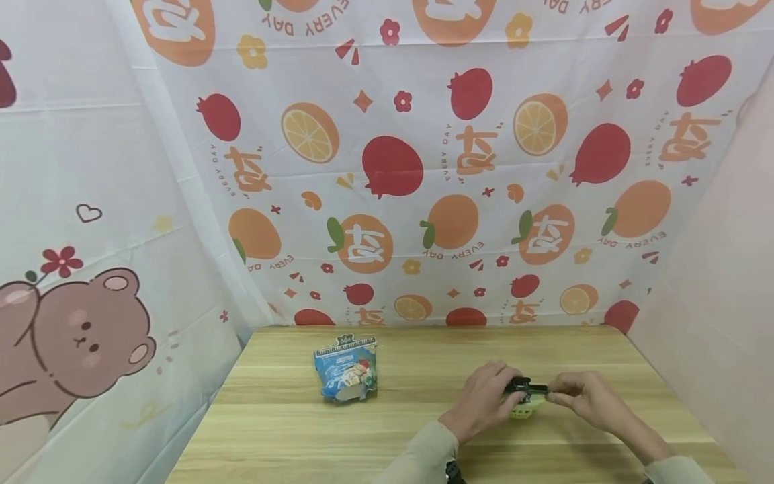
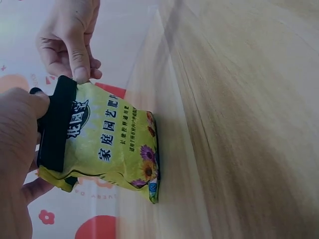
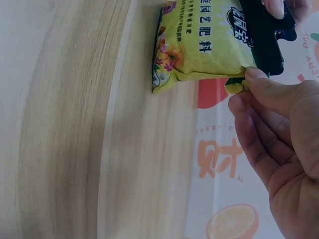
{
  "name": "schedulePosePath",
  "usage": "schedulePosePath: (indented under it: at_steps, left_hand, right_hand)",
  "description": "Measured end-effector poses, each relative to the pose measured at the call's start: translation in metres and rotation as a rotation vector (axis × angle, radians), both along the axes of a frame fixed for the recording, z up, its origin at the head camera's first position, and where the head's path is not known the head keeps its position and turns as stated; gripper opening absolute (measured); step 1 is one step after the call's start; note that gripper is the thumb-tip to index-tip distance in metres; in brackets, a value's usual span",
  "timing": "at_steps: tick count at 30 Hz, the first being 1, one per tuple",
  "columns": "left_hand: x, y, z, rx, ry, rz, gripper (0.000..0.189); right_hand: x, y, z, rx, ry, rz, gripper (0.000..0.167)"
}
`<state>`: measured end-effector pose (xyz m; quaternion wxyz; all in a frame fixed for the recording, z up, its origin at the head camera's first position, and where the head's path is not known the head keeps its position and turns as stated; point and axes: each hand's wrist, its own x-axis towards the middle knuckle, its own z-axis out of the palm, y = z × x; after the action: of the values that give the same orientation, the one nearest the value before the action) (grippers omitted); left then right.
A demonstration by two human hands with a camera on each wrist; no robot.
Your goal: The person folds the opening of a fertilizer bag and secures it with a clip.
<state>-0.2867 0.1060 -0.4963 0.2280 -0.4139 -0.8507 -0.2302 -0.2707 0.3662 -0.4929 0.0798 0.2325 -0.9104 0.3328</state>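
Observation:
A small yellow fertilizer bag, printed with Chinese characters and flowers, stands on the wooden table at the right in the head view. Across its top runs a black bag clip. My left hand grips the clip, thumb on the near side and other fingers behind. At the bag's right upper corner, just below the clip's end, my right hand pinches the edge between thumb and forefinger. The right hand's other fingers are curled below that corner. In the head view, the hands and clip hide much of the bag.
A blue printed bag with a patterned strip along its top rests further left on the wooden table. Behind the table hangs a fruit-print cloth, and another cloth borders the right side.

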Motion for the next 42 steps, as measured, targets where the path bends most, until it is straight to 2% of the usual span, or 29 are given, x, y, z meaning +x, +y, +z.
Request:
schedulePosePath:
  at_steps: [4,13,29,35,42]
  left_hand:
    - [-0.001,0.001,0.002,-0.004,0.001,-0.004,0.025]
    - [-0.005,0.004,0.003,0.022,-0.073,-0.031,0.018]
    - [-0.006,0.008,0.007,0.013,-0.085,-0.025,0.023]
    - [-0.007,0.01,0.007,-0.017,-0.047,-0.018,0.024]
    - [-0.002,0.012,0.005,-0.062,0.047,-0.018,0.031]
  right_hand:
    - [0.001,-0.002,0.001,-0.014,0.023,0.009,0.006]
    - [0.004,-0.006,0.001,-0.03,0.008,0.031,0.009]
    - [0.003,-0.009,0.003,-0.012,0.021,0.032,0.01]
    - [0.003,-0.01,0.004,-0.005,0.01,0.022,0.011]
    - [0.006,-0.01,0.005,-0.009,0.004,0.04,0.017]
